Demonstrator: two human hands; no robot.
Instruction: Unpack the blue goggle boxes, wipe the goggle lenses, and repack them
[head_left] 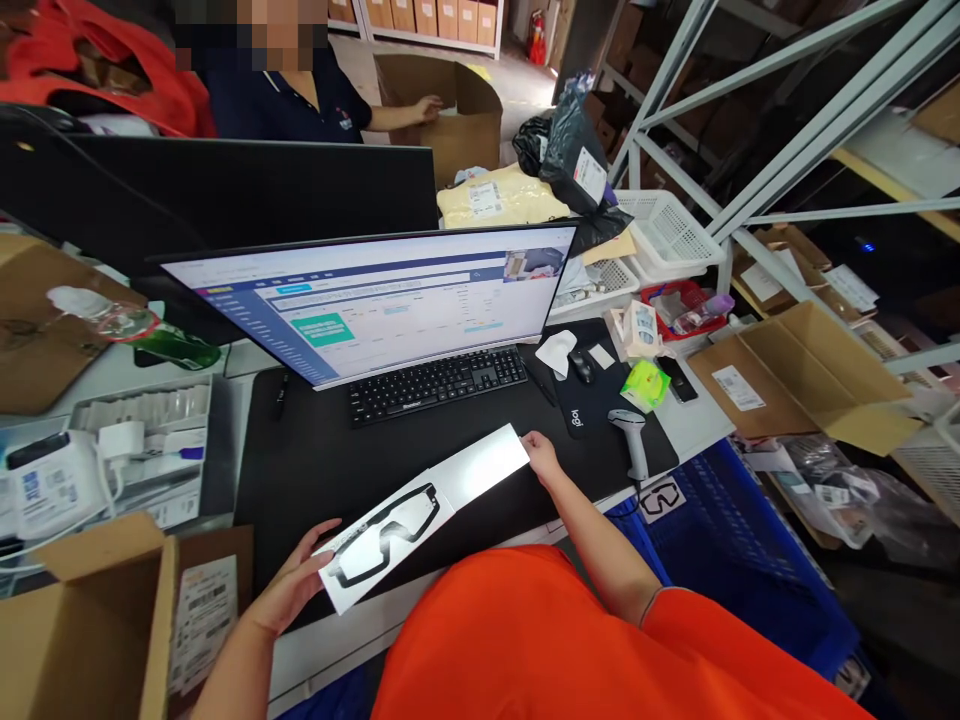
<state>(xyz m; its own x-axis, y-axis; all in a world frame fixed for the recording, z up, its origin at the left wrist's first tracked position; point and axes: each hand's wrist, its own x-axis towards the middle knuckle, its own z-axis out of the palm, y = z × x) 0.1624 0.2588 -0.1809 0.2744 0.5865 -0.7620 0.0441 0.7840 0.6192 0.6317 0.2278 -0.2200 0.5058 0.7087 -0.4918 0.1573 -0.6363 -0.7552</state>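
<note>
A long white box (420, 515) printed with black goggles lies on the black desk mat (300, 470) in front of the keyboard (437, 381). My left hand (294, 580) grips its near left end, fingers curled round the edge. My right hand (540, 455) holds its far right end with pinched fingers. The box is tilted, its right end farther from me.
A monitor (375, 295) stands behind the keyboard. A barcode scanner (632, 435), mouse (581, 365) and green item (645, 385) lie to the right. Open cardboard boxes sit at near left (82, 620) and right (810, 375). Another person (300, 95) works beyond the desk at a box.
</note>
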